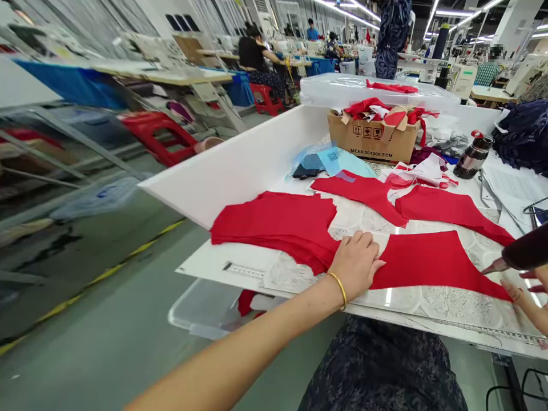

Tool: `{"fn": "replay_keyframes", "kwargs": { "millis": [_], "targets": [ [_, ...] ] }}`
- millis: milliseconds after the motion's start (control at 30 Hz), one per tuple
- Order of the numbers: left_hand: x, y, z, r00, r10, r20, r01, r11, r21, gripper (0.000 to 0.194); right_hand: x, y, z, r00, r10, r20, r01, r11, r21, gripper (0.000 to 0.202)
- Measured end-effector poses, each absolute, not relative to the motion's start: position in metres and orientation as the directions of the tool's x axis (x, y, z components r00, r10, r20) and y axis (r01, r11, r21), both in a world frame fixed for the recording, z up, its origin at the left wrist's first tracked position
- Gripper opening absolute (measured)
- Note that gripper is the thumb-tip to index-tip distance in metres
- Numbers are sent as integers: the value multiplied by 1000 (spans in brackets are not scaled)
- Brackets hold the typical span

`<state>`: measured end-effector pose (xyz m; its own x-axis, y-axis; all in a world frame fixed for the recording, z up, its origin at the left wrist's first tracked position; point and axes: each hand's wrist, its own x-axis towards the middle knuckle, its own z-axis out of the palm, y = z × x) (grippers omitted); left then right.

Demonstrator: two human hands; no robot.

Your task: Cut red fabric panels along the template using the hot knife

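Observation:
My left hand, with a gold bangle at the wrist, is closed on the left edge of a cut red fabric piece lying flat on the table. Beside that hand, on its left, is a stack of red fabric pieces. My right hand is cut off by the frame's right edge. Its visible fingers are stretched out and apart, touching the narrow right end of the same piece. Just above it a dark cylinder with a pointed tip reaches in; whether it is held I cannot tell.
More red pieces lie behind. A cardboard box full of red scraps stands at the back, near a dark jar. A white panel borders the table's left. Below sits a clear plastic bin. Co-workers sit at sewing machines beyond.

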<state>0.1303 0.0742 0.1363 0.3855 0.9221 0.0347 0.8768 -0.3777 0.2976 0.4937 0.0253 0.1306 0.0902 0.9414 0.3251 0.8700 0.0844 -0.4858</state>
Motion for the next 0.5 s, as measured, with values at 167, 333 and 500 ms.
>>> {"fn": "replay_keyframes", "kwargs": {
  "millis": [167, 333, 500],
  "targets": [
    [122, 73, 142, 367, 929, 47, 832, -351, 429, 22, 500, 24, 119, -65, 985, 159, 911, 124, -395, 57],
    [100, 74, 149, 347, 935, 70, 748, -321, 580, 23, 474, 12, 119, -123, 992, 34, 887, 126, -443, 40],
    [63, 100, 162, 226, 958, 178, 712, -287, 641, 10, 420, 38, 143, -195, 971, 142, 802, 241, -547, 52]
  ]
}}
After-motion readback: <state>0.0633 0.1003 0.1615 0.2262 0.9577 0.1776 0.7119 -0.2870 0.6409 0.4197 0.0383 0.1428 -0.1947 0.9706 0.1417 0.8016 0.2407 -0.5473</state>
